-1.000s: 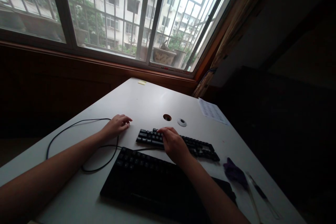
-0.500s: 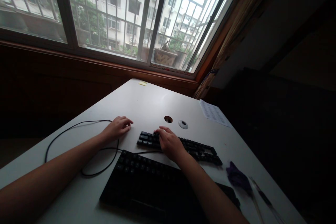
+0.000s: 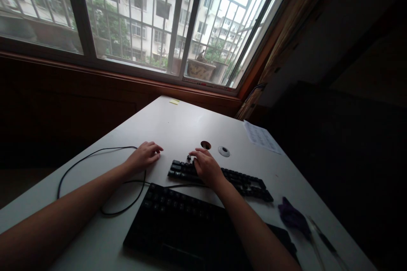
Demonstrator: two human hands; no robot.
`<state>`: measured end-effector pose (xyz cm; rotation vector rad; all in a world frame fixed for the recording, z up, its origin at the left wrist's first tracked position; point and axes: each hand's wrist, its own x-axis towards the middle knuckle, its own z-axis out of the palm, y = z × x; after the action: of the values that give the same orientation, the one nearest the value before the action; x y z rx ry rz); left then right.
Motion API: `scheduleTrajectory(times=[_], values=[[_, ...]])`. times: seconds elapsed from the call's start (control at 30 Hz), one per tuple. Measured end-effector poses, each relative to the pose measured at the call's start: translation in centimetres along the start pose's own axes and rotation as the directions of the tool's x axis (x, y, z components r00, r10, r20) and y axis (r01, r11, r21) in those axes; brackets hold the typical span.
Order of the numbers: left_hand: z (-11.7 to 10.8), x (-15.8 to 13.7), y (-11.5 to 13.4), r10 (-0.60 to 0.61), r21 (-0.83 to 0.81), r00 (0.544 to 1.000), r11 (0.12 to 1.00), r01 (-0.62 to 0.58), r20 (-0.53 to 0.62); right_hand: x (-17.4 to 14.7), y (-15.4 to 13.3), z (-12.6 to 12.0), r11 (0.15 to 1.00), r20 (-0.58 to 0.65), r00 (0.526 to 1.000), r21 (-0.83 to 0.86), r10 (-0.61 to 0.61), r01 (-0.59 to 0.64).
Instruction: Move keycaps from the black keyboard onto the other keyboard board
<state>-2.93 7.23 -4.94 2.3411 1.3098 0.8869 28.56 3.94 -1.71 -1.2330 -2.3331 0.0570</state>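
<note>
- Head view: the right hand [image 3: 206,165] is bent at the fingers and partly open. I cannot tell if it has hold of anything.
- By those fingertips is a small, square, black plastic key [image 3: 188,157]. It looks very close to them, but touching or apart I cannot tell. It is too small to see which way it faces.
- Under the right hand lies a long, low, black block of plastic keys [image 3: 179,170]. The hand and wrist hide part of its middle. Its long way slants, from the far left of the hand to the near right.
- Nearer the body than the right hand is a big, flat, black keyboard [image 3: 178,224]. Its long way slants much the same. The right arm covers a piece of it, the bottom edge of the view cuts it off, and its dark middle is hard to make out.
- Left of the right hand, well apart, the left hand [image 3: 146,154] rests on the smooth white table [image 3: 127,129]. Its fingers are loosely curled, with a gap by the thumb, and I see nothing in them.
- A thin black cord [image 3: 95,149] loops beside the left hand, partly hidden by the arm.
- Right of the right hand lies a crumpled purple cloth [image 3: 292,217], dim and blurry.
</note>
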Motion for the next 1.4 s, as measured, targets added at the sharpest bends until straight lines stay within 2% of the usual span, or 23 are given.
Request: scheduleTrajectory(times=[0.23, 0.47, 0.73, 0.87, 1.03, 1.2, 1.4], values=[[0.0, -0.1, 0.1, 0.002, 0.006, 1.0, 1.0, -0.002, -0.007, 2.2, 0.6, -0.7, 0.999, 0.038, 0.999, -0.015, 0.038, -0.037], [0.1, 0.0, -0.1, 0.007, 0.012, 1.0, 1.0, -0.007, 0.0, 3.3, 0.6, 0.0, 0.998, 0.106, 0.993, -0.033, 0.058, -0.055], [0.1, -0.1, 0.0, 0.016, 0.018, 1.0, 1.0, -0.016, 0.003, 3.1, -0.8, -0.4, 0.999, 0.034, 0.999, 0.025, 0.04, -0.041], [0.1, -0.1, 0.0, 0.015, 0.011, 1.0, 1.0, -0.014, -0.004, 1.3, -3.5, -1.7, 0.996, -0.023, 1.0, 0.09, -0.003, 0.005], [0.1, -0.1, 0.1, 0.011, 0.018, 1.0, 1.0, -0.011, -0.003, -3.5, -8.7, -3.0, 0.962, -0.096, 0.993, 0.257, -0.067, 0.089], [0.1, -0.1, 0.0, 0.023, 0.045, 1.0, 0.999, -0.022, -0.007, -7.7, -12.0, -2.4, 0.942, -0.076, 0.994, 0.323, -0.074, 0.095], [0.3, 0.0, -0.2, 0.032, 0.057, 0.999, 0.998, -0.031, -0.007, -8.9, -13.5, -1.2, 0.955, -0.1, 0.988, 0.263, -0.116, 0.139]])
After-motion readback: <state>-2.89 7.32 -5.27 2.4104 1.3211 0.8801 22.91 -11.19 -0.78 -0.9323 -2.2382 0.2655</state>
